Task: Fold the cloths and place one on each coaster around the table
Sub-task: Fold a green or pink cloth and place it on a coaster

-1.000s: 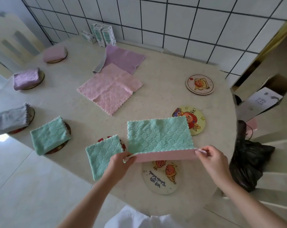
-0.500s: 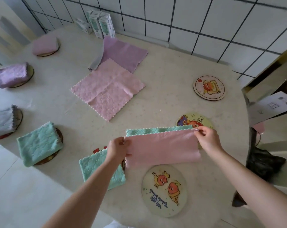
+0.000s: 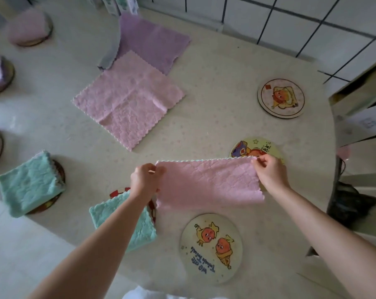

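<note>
Two hands are pinching the folded pink fleecy cloth point(image 3: 208, 182) stretching between them: left hand point(image 3: 144, 180) at nine o'clock, right hand point(image 3: 269, 172) at three.

The left hand point(image 3: 144, 180) and right hand point(image 3: 270, 172) pinch opposite top corners of the folded pink fleece cloth point(image 3: 208, 182) between them. Below the cloth lies a round cartoon-printed coaster point(image 3: 210, 248); another round coaster point(image 3: 258, 147) sits partly behind the right hand. Under the left forearm, a folded teal cloth point(image 3: 122, 225) rests on a red-rimmed coaster point(image 3: 115, 192). Beyond the hands, an open pink square cloth point(image 3: 128, 100) lies flat on the pale round table point(image 3: 215, 72).
</note>
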Motion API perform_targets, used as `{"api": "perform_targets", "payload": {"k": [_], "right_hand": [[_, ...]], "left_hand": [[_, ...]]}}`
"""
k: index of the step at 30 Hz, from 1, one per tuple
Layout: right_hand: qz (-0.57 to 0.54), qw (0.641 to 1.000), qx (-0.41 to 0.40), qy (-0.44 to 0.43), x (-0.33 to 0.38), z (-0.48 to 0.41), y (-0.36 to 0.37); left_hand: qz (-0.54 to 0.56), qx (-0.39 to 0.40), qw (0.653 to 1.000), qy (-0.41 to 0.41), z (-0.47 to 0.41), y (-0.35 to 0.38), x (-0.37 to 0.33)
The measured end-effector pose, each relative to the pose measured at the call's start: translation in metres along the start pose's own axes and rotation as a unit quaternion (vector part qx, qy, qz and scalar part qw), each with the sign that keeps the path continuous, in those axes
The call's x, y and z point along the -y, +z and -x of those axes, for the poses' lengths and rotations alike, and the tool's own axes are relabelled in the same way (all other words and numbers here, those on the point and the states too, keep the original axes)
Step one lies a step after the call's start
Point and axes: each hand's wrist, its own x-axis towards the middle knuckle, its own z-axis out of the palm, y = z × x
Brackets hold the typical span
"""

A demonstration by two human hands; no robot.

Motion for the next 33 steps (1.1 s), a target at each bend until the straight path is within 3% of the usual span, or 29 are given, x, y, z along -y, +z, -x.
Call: {"api": "perform_targets", "payload": {"k": [7,15,17,20,25,27,33], "right_hand": [[0.037,0.999,0.011,-0.009,0.004,-0.004,0.0],[0.064,0.998,0.021,-0.013,0.013,-0.006,-0.007],[0.094,0.992,0.0,-0.082,0.014,0.005,-0.012],[0.131,0.967,-0.051,-0.21,0.008,0.036,-0.015],[0.158,0.917,-0.005,-0.367,0.0,0.092,-0.002],[0.182,0.898,0.029,-0.4,-0.007,0.108,0.009],[0.252,0.877,0.073,-0.402,-0.033,0.121,0.011]], "left_hand": [[-0.044,-0.007,0.999,-0.015,-0.011,0.004,-0.003],[-0.003,-0.029,0.999,-0.026,0.002,-0.001,-0.012],[-0.053,-0.055,0.997,0.032,0.016,0.0,-0.01],[-0.171,-0.084,0.961,0.202,0.053,0.011,-0.001],[-0.279,0.051,0.875,0.393,0.108,0.055,0.024],[-0.307,0.084,0.853,0.413,0.119,0.07,0.03],[-0.368,0.129,0.84,0.376,0.127,0.075,0.048]]}}
